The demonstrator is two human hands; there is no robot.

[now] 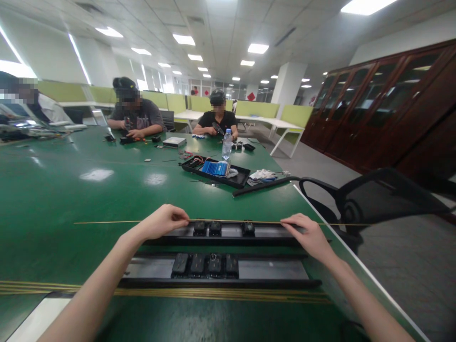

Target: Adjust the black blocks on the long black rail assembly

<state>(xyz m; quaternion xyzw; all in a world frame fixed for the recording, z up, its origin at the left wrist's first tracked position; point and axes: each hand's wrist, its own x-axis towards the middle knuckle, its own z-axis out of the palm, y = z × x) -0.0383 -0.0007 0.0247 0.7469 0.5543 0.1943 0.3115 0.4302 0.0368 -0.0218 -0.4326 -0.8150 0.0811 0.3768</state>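
A long thin brass-coloured strip (pixel 107 222) lies crosswise in front of me, along the far edge of a black channel with a grey inside (pixel 228 240). My left hand (pixel 166 221) pinches the strip near the channel's left end. At the right end, my right hand (pixel 302 231) pinches it between thumb and fingers. Three black socket-like blocks (pixel 214 228) sit in this far channel, two together and one apart. Nearer to me is a second similar channel (pixel 272 270), with several black blocks (pixel 197 265) side by side in its middle.
Several brass-coloured strips (pixel 221 294) lie along the near side of the green table (pixel 89 194). Beyond stand a black tray (pixel 242 179) with a blue box (pixel 214 167), a water bottle (pixel 226 145) and gloves (pixel 261 176). An office chair (pixel 377 199) is at the right. Co-workers sit opposite.
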